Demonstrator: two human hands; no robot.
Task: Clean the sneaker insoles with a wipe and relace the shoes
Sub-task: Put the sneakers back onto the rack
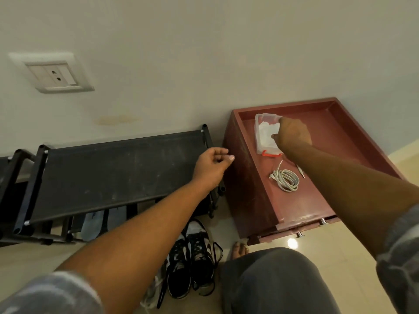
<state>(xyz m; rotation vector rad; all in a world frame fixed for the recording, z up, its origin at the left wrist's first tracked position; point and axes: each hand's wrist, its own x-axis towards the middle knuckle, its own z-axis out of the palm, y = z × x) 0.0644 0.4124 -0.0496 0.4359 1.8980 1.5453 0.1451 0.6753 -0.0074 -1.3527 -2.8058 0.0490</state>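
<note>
Now the right hand [293, 134] reaches into the clear box [260, 150] in the red drawer [335, 137], its fingers on the white wipe [266, 133], though I cannot tell if they pinch it yet. The left hand [212, 165] hovers with fingers loosely curled, holding nothing. The wipe is probably soft, light and damp, so better pinch one corner just under the fingers.
</note>
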